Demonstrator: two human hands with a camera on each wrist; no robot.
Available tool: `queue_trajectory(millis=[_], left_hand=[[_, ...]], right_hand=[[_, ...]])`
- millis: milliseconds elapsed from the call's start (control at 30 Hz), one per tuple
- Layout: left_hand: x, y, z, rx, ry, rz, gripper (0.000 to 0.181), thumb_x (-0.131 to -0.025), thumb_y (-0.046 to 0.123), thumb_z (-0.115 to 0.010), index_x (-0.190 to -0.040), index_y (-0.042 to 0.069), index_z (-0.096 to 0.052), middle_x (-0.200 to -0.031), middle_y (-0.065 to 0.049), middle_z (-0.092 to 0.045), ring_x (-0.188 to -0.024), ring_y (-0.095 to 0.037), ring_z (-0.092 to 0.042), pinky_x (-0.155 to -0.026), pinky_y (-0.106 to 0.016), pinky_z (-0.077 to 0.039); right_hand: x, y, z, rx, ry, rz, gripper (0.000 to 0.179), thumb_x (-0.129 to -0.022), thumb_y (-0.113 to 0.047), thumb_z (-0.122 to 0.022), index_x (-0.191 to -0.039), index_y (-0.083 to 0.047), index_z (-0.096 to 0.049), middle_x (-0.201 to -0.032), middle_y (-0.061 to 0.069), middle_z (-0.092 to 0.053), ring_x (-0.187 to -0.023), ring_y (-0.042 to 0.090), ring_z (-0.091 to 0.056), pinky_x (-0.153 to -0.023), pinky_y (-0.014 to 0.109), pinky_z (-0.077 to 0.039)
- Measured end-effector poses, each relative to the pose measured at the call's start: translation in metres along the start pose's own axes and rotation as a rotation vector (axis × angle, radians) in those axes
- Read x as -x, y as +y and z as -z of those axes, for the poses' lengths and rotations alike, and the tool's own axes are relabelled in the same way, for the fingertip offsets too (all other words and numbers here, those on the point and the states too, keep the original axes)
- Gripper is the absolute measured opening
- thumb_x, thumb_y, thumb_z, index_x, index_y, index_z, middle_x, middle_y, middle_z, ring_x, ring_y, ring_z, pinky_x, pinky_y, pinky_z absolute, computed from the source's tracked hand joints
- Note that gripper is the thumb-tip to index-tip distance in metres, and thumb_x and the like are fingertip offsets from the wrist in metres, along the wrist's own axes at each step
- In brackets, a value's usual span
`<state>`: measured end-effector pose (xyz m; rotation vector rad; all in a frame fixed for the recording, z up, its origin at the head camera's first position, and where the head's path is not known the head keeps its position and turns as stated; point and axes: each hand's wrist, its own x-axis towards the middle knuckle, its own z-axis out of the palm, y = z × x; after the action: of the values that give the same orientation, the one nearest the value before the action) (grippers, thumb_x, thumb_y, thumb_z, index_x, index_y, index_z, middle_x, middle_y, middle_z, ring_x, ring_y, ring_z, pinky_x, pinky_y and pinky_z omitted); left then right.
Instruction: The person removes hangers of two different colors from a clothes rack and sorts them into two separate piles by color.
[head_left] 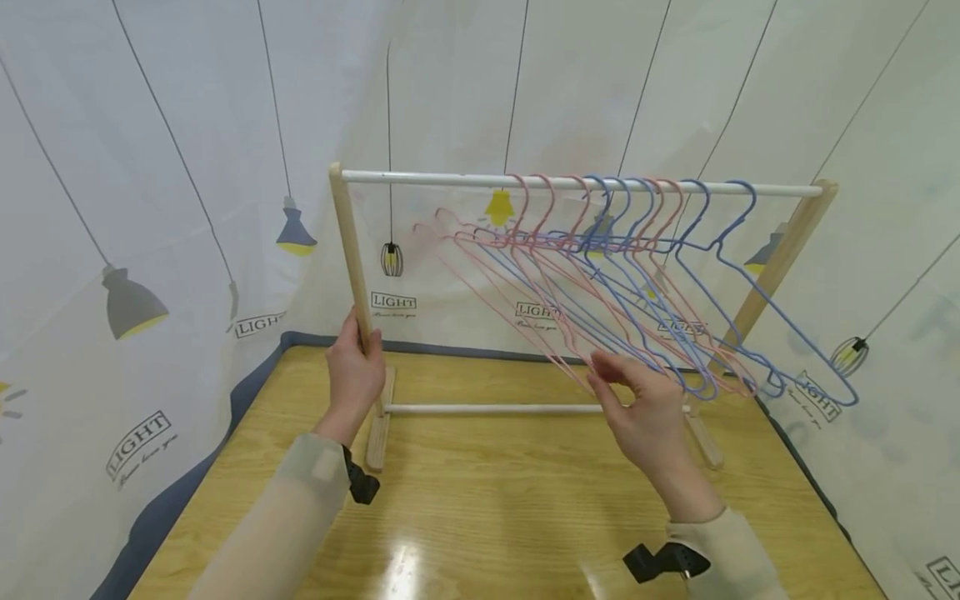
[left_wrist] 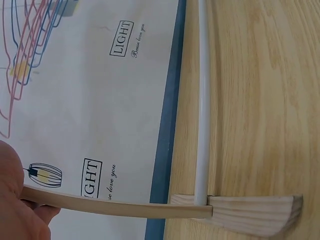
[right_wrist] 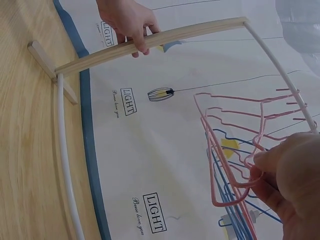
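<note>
A wooden-framed rack carries several pink and blue wire hangers on its white top rail (head_left: 427, 178). My left hand (head_left: 356, 371) grips the rack's left wooden post (head_left: 349, 242) partway down; the left wrist view shows the thumb side of this hand (left_wrist: 17, 200) against the post. At the near ends of the hangers, my right hand (head_left: 647, 408) pinches the outer corner of a pink hanger (right_wrist: 261, 120) between thumb and fingers. The pink hanger's hook still sits over the rail. Blue hangers (head_left: 791, 312) hang further right, some overlapping the pink ones.
The rack's feet (head_left: 377, 442) stand on a wooden table (head_left: 480, 500), joined by a white lower bar (head_left: 487, 409). Behind and beside it hangs a pale sheet (head_left: 217, 100) printed with lamps. The right post (head_left: 780, 258) stands past the last blue hanger.
</note>
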<state>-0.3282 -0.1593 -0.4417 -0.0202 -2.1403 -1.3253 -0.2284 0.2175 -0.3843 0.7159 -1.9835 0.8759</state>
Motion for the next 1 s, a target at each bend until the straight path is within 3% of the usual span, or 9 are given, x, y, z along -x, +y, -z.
queue_trajectory(millis=[100, 333, 467, 600, 767, 1000], left_hand=[[0.0, 0.0, 0.001, -0.008, -0.005, -0.001, 0.051, -0.108, 0.006, -0.06, -0.157, 0.015, -0.051, -0.135, -0.019, -0.069, -0.105, -0.036, -0.072, -0.082, -0.052, -0.059], [0.002, 0.002, 0.003, -0.012, -0.028, -0.004, 0.053, -0.109, 0.007, -0.058, -0.161, 0.014, -0.047, -0.134, -0.024, -0.067, -0.1, -0.037, -0.072, -0.079, -0.052, -0.059], [0.002, 0.0, 0.003, -0.029, -0.027, -0.014, 0.053, -0.109, 0.008, -0.058, -0.16, 0.012, -0.046, -0.128, -0.026, -0.07, -0.09, -0.036, -0.072, -0.073, -0.051, -0.058], [0.002, -0.002, 0.003, -0.043, -0.023, -0.013, 0.053, -0.109, 0.009, -0.058, -0.161, 0.011, -0.046, -0.118, -0.027, -0.072, -0.081, -0.035, -0.07, -0.068, -0.049, -0.057], [0.002, 0.0, 0.002, -0.046, -0.029, -0.006, 0.05, -0.109, 0.01, -0.058, -0.158, 0.013, -0.049, -0.12, -0.025, -0.072, -0.082, -0.034, -0.071, -0.069, -0.049, -0.056], [0.002, 0.0, 0.002, -0.042, -0.029, -0.002, 0.051, -0.109, 0.008, -0.058, -0.159, 0.013, -0.049, -0.119, -0.026, -0.072, -0.079, -0.034, -0.07, -0.066, -0.047, -0.056]], right_hand=[[0.002, -0.001, -0.004, -0.035, -0.023, -0.04, 0.03, -0.083, 0.016, -0.082, -0.112, 0.007, -0.077, -0.101, 0.015, -0.079, -0.082, 0.028, -0.077, -0.081, 0.015, -0.055], [0.007, -0.005, -0.012, -0.252, -0.118, -0.327, 0.024, -0.099, 0.01, -0.068, -0.122, 0.011, -0.072, -0.108, 0.021, -0.077, -0.094, 0.034, -0.077, -0.079, 0.02, -0.057], [0.008, -0.003, -0.016, -0.313, -0.113, -0.424, 0.024, -0.102, 0.006, -0.065, -0.125, 0.012, -0.071, -0.113, 0.023, -0.075, -0.103, 0.037, -0.074, -0.083, 0.022, -0.057], [0.011, 0.001, -0.023, -0.354, -0.076, -0.451, 0.024, -0.103, 0.007, -0.064, -0.125, 0.015, -0.069, -0.115, 0.027, -0.074, -0.106, 0.034, -0.074, -0.086, 0.023, -0.057], [0.013, 0.0, -0.028, -0.488, 0.043, -0.485, 0.026, -0.104, 0.014, -0.055, -0.127, 0.023, -0.062, -0.114, 0.035, -0.07, -0.105, 0.017, -0.074, -0.087, 0.032, -0.058], [0.009, -0.003, -0.025, -0.522, 0.181, -0.412, 0.025, -0.106, 0.012, -0.052, -0.124, 0.017, -0.068, -0.109, 0.038, -0.07, -0.098, 0.018, -0.077, -0.085, 0.035, -0.059]])
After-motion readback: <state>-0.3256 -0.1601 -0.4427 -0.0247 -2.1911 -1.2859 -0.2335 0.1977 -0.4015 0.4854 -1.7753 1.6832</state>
